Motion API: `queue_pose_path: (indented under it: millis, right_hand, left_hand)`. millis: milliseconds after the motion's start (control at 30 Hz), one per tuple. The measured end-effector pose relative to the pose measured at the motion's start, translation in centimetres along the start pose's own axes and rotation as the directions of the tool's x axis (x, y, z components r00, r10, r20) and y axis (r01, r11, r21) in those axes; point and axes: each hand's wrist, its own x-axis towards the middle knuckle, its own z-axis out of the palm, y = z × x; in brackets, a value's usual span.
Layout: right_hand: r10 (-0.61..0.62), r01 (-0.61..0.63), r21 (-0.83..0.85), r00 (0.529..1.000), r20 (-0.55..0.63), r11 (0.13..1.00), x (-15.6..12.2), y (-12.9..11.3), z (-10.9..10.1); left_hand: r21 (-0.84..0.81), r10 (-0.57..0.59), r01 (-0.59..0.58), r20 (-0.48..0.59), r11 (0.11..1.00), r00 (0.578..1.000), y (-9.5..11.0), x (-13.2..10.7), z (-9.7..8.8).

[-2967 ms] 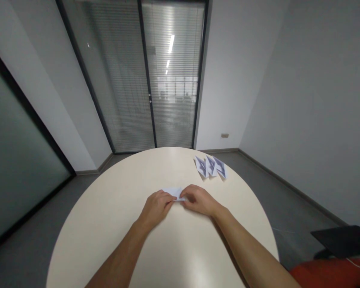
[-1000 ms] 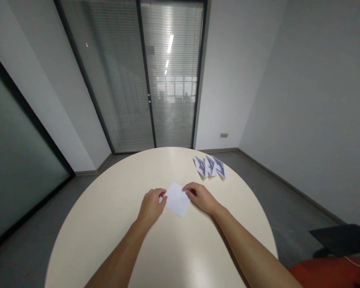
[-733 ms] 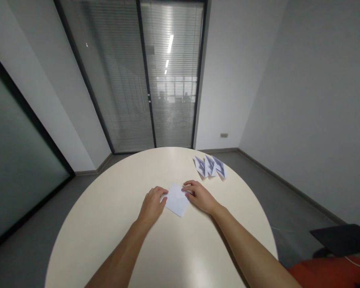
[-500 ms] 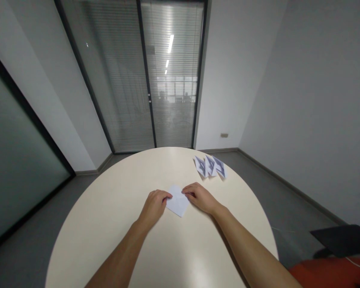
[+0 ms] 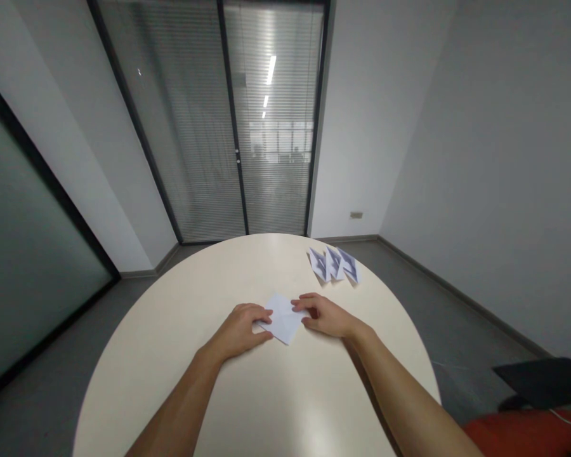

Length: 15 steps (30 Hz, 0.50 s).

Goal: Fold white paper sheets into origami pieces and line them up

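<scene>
A white square of paper (image 5: 283,321) lies corner-on like a diamond on the round cream table (image 5: 181,317), showing faint crease lines. My left hand (image 5: 240,329) rests on the table at the paper's left corner, with its fingertips closed on that corner. My right hand (image 5: 326,315) is at the right corner, fingers curled and pinching the paper's edge. Both forearms reach in from the bottom of the view.
Three folded paper pieces with blue-grey print (image 5: 334,263) lie side by side near the table's far right edge. Beyond the table are glass doors with blinds (image 5: 247,139). A black object (image 5: 542,381) and something red (image 5: 528,435) sit at the lower right.
Three seconds ago the paper was folded small between my fingers; it has since been opened into a flat square. My hands have spread to its left and right corners.
</scene>
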Motion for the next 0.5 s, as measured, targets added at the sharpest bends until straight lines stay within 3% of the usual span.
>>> queue_pose_path:
  millis: [133, 500]
  right_hand:
    - [0.029, -0.029, -0.002, 1.000, 0.008, 1.000, 0.01, -0.61, -0.28]
    - [-0.042, 0.042, 0.011, 0.999, -0.023, 0.999, 0.17, -0.90, -0.56]
  left_hand:
    - [-0.013, 0.008, -0.007, 0.013, 1.000, 1.000, -0.23, 0.05, 0.02]
    - [-0.089, -0.035, 0.034, -0.013, 0.995, 0.999, 0.05, 0.27, -0.02]
